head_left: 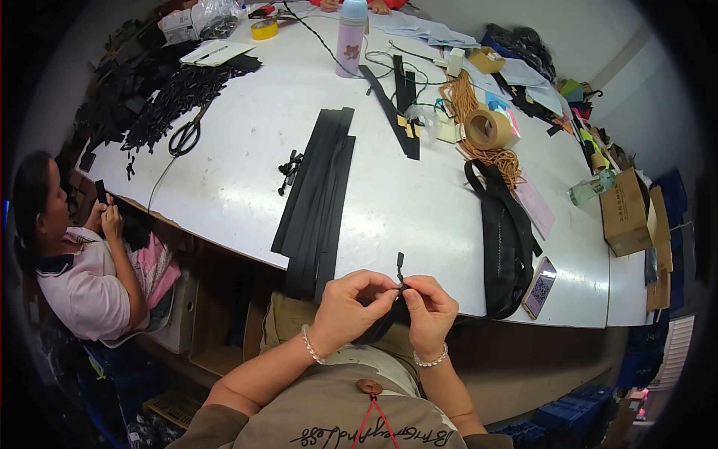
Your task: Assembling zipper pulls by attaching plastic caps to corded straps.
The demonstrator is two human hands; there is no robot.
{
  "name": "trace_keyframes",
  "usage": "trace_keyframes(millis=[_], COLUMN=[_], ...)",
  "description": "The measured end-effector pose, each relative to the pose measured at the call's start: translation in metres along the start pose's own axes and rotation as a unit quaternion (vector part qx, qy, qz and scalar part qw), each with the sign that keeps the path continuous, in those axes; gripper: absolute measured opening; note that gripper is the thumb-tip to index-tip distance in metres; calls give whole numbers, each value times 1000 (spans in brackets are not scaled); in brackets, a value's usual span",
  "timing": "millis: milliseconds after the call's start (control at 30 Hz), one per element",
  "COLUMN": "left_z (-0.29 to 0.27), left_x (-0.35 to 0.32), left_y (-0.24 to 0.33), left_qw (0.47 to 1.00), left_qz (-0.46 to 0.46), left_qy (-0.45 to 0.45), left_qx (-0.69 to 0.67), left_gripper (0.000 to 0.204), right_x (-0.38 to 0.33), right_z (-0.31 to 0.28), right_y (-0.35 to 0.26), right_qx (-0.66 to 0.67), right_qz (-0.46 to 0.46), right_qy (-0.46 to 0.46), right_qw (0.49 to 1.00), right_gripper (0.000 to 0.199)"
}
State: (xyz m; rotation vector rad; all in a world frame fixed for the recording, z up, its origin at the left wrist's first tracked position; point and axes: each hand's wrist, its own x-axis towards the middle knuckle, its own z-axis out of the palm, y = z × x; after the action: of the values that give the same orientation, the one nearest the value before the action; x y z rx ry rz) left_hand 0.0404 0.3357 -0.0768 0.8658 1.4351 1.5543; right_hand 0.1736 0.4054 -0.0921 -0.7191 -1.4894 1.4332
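My left hand (350, 305) and my right hand (430, 307) are together at the near edge of the white table (419, 217). Between their fingertips they pinch a black zipper strip (381, 322), whose small black slider (400, 263) sticks up above my fingers. The rest of the strip droops down toward my lap. Just left of my hands a stack of long black zipper strips (318, 194) lies across the table and hangs over its edge. A few small black sliders (290, 168) lie beside that stack.
A black bag (502, 239) and a phone (540, 286) lie to the right. Farther back are a tape roll (488, 129), orange cord (505, 159), scissors (187, 135), a pink bottle (351, 37) and a cardboard box (627, 213). Another person (82, 262) sits at left handling black parts.
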Motion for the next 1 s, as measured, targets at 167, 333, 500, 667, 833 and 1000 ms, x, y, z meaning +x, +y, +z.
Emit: trace_keyframes(millis=[167,333,500,667,833,1000], left_z=[2,2,2,1,3,2], left_x=[0,0,-1,-2,-2,-1], left_y=[11,20,23,20,10,5], left_qw=[995,985,982,976,988,993], left_qz=[68,124,148,177,151,115], left_qy=[-2,-1,-4,-19,-21,-21], left_qx=[71,116,117,123,27,-6], left_gripper=[9,9,9,10,10,9], right_x=[0,3,8,9,2,0], right_z=[-2,-2,-6,-10,-4,1], right_y=[-1,-10,-22,-29,-29,-25], right_qx=[-33,-45,-91,-157,-87,-57], right_qz=[-52,-76,-100,-130,-92,-49], right_qy=[6,-1,-32,-65,-18,-8], right_qw=[998,996,990,977,992,997], right_gripper=[13,12,12,12,14,16])
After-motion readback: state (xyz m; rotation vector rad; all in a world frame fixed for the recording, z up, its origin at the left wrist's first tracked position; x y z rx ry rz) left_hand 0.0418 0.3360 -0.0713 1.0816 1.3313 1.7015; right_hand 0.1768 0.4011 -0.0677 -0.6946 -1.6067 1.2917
